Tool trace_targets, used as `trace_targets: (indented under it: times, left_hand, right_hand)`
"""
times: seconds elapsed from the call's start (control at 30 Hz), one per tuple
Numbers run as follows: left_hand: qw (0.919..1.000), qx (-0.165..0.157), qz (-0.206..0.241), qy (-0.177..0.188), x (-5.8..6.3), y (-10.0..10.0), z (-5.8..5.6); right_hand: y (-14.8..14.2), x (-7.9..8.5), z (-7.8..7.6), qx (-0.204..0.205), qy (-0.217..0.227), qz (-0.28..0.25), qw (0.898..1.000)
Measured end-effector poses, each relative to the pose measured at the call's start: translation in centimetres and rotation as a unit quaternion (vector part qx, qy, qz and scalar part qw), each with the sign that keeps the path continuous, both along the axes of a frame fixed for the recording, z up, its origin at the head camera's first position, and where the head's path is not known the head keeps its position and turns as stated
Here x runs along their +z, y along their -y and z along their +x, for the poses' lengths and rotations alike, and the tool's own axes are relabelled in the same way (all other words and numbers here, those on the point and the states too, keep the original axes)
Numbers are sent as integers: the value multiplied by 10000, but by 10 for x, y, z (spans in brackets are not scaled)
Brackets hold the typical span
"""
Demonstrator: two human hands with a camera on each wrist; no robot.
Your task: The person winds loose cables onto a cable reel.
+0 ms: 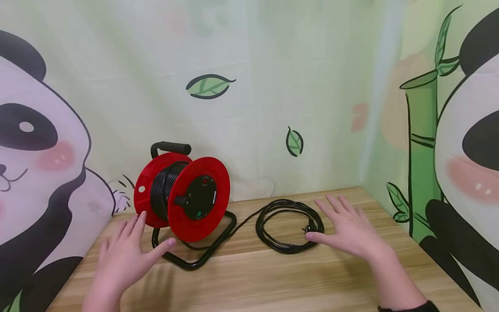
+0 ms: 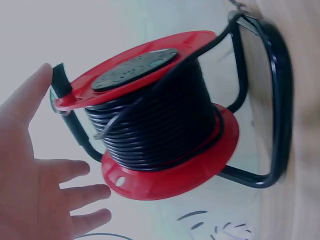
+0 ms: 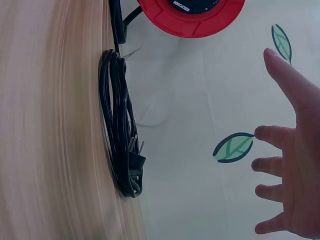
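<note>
A red cable reel (image 1: 199,199) wound with black cable (image 2: 160,120) stands on a black tube frame (image 1: 191,265), left of the middle. In the head view my left hand (image 1: 126,255) is spread in front of the reel's left side, holding nothing. From the reel, cable runs right to a flat coil (image 1: 269,242), and a black plug (image 1: 310,226) lies on the coil's right side. My right hand (image 1: 347,225) hovers with spread fingers just right of the coil, its thumb overlapping the coil's edge near the plug. Nothing is in this hand either.
The reel's black carrying handle (image 1: 171,147) sticks up at its back. Below everything is a wood-grain table (image 1: 273,281). A pale cloth backdrop (image 1: 253,108) with printed leaves and pandas hangs behind and at both sides.
</note>
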State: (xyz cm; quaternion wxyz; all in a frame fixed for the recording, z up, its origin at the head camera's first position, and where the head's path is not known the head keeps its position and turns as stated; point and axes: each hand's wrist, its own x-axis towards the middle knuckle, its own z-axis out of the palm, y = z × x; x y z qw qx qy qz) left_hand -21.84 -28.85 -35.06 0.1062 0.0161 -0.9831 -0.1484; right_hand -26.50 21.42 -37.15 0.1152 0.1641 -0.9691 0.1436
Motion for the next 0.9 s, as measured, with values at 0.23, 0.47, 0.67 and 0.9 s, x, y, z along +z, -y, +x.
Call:
trace_targets:
  times: [0.23,0.47,0.67,0.9]
  left_hand:
    - [9975,-137,202,-662,15,-12,1]
    - [9896,-329,395,-1343,33,-21,-1]
    - [9820,-406,525,-1766,62,-35,-8]
    - [9801,-524,491,-1848,94,-55,-21]
  right_hand:
    - [11,0,-3,104,-58,-40,9999]
    - [24,-5,-8,215,19,-68,9997]
    - [33,-8,-12,294,27,-115,9995]
    - [41,-8,-14,327,319,-294,9985]
